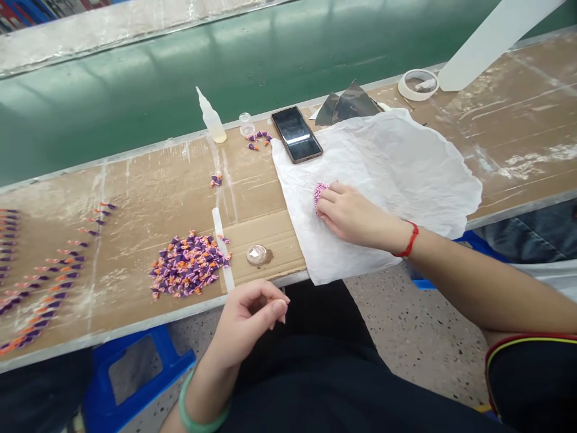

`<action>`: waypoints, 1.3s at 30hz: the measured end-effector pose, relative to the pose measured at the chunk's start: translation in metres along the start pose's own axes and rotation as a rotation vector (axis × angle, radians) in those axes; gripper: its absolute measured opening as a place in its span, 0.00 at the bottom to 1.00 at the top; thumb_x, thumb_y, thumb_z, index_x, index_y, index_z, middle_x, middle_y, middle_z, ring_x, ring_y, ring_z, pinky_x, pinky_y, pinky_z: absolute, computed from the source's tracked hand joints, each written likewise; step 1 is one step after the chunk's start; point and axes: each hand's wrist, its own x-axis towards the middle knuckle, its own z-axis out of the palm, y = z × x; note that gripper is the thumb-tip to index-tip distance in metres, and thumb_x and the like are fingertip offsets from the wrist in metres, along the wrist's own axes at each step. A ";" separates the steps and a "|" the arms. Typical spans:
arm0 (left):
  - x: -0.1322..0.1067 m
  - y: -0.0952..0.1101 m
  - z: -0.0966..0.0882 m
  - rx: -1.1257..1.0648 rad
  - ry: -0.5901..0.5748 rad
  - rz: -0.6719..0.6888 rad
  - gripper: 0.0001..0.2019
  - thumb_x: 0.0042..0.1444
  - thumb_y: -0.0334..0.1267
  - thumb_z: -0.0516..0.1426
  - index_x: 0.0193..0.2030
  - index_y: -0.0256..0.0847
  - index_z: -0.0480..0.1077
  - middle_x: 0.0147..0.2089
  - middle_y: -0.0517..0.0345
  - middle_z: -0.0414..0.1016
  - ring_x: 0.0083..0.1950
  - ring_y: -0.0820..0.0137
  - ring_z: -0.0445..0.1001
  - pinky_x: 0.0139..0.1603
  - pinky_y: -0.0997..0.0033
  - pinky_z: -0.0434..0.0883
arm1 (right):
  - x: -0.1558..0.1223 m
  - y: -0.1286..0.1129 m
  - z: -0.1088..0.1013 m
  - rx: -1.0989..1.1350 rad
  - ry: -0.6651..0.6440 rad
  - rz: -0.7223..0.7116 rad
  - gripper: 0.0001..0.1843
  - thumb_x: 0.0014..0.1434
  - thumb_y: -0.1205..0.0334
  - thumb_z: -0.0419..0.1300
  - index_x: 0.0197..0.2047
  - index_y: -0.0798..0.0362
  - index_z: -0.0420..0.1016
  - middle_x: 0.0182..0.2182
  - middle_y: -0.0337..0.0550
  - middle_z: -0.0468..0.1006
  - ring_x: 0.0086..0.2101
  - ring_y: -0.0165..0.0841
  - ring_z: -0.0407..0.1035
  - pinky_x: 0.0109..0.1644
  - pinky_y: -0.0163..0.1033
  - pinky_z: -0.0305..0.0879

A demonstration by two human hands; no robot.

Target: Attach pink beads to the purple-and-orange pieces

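Note:
My right hand (349, 211) rests on a sheet of white tissue paper (396, 174), fingers bent and pressed against a small heap of pink beads (319, 192). My left hand (250, 319) hovers just below the table's front edge, thumb and fingers pinched together; whatever they hold is too small to make out. A pile of purple and orange pieces (189, 264) lies on the cardboard just above that hand. A small round shiny dish (256, 255) sits beside the pile, with a white strip (223, 246) between them.
Rows of purple-orange pieces (49, 276) line the left of the brown table (148, 192). A glue bottle (211, 117), small clear cup (246, 124), black phone (296, 134), dark folded film (347, 103) and tape roll (418, 84) stand at the back. A blue stool (135, 373) is below.

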 end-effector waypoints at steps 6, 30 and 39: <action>0.012 -0.003 0.019 -0.124 0.040 0.037 0.14 0.57 0.48 0.65 0.34 0.38 0.78 0.21 0.59 0.73 0.19 0.78 0.65 0.19 0.79 0.62 | -0.014 -0.010 -0.008 0.591 0.119 0.048 0.09 0.67 0.65 0.50 0.33 0.51 0.63 0.32 0.46 0.70 0.35 0.37 0.63 0.44 0.45 0.62; 0.014 -0.007 0.039 -0.471 -0.009 -0.042 0.17 0.50 0.47 0.69 0.41 0.36 0.80 0.20 0.64 0.70 0.18 0.80 0.64 0.18 0.80 0.58 | -0.029 -0.069 -0.030 0.383 0.602 -0.374 0.12 0.64 0.75 0.55 0.44 0.49 0.73 0.41 0.48 0.77 0.43 0.39 0.71 0.43 0.47 0.70; 0.010 -0.007 0.036 -0.516 0.019 -0.072 0.17 0.48 0.49 0.70 0.30 0.36 0.74 0.20 0.63 0.70 0.18 0.81 0.62 0.19 0.79 0.56 | -0.032 -0.097 -0.016 0.710 0.685 -0.226 0.11 0.60 0.74 0.60 0.40 0.48 0.74 0.40 0.45 0.77 0.46 0.38 0.73 0.47 0.46 0.74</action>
